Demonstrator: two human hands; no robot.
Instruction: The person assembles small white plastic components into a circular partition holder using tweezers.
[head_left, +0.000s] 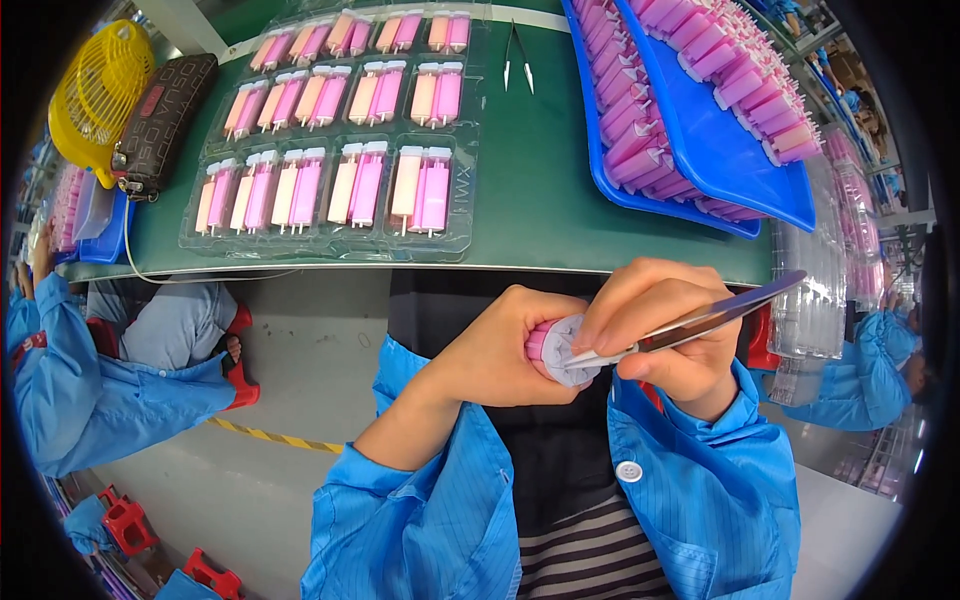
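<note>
Hands point(600, 345) below table edge point(450, 266), tweezers point(700, 322)

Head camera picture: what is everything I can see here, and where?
Pink part: one, in the left hand, its pale round end at the tweezer tips.
Tweezers: one, silver, in the right hand.
Spare tweezers: one, silver, on the green table.
Clear tray: one, with rows of pink and peach parts, table left.
Blue trays: two, stacked, with pink parts, table right.
Fan: one, yellow, far left.
Pouch: one, dark, beside the fan.
Left hand: gripping.
Right hand: pinching.
</note>
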